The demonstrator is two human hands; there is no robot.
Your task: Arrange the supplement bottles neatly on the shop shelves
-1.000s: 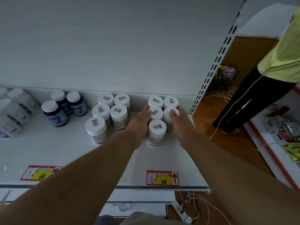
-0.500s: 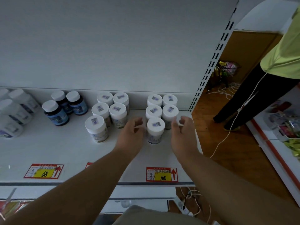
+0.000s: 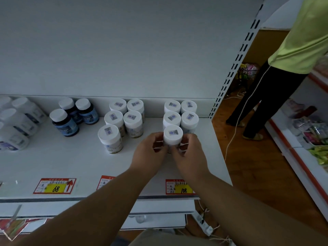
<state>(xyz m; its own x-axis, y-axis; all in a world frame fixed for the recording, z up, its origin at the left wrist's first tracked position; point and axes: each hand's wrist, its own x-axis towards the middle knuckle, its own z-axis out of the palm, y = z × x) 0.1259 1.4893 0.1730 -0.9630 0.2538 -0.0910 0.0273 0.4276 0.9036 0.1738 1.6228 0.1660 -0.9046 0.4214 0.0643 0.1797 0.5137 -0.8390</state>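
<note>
DONE: two white-capped clusters set in rows | NOW: front bottle (image 3: pixel 172 136) gripped by left hand (image 3: pixel 150 153) and right hand (image 3: pixel 190 154) | LEFT: its alignment, judged unfinished

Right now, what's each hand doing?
Left hand: fingers curled round the front white bottle.
Right hand: grips the same bottle from the other side.
</note>
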